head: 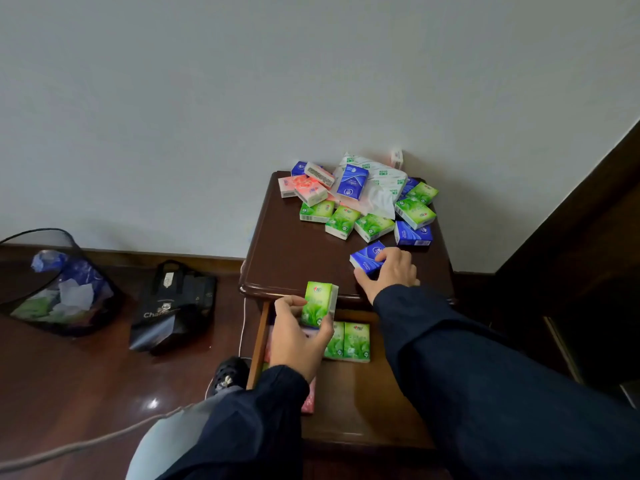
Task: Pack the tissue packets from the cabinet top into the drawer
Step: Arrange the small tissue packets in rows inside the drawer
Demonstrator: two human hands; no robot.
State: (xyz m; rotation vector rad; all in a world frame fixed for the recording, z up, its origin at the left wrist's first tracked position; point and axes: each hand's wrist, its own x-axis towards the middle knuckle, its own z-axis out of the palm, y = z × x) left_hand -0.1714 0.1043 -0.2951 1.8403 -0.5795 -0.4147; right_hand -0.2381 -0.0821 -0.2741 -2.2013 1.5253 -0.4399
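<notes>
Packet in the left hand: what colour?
Green with a leaf print, white side panel; the packet shows best in the head view, held over the drawer.

Cabinet top [294,251] (dark wood): tissue packets [374,226]

Eight green tissue packets [414,212], about five blue packets [412,233], some four pink packets [311,191], partly hidden

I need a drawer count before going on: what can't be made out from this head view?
- Drawer left side: hidden under the left hand and sleeve; only pink edges show.
- Drawer front: cut off behind both sleeves.
- Blue packet: partly covered by the right hand; grip unclear.
- Pile: packets under the white bag are uncountable.
</notes>
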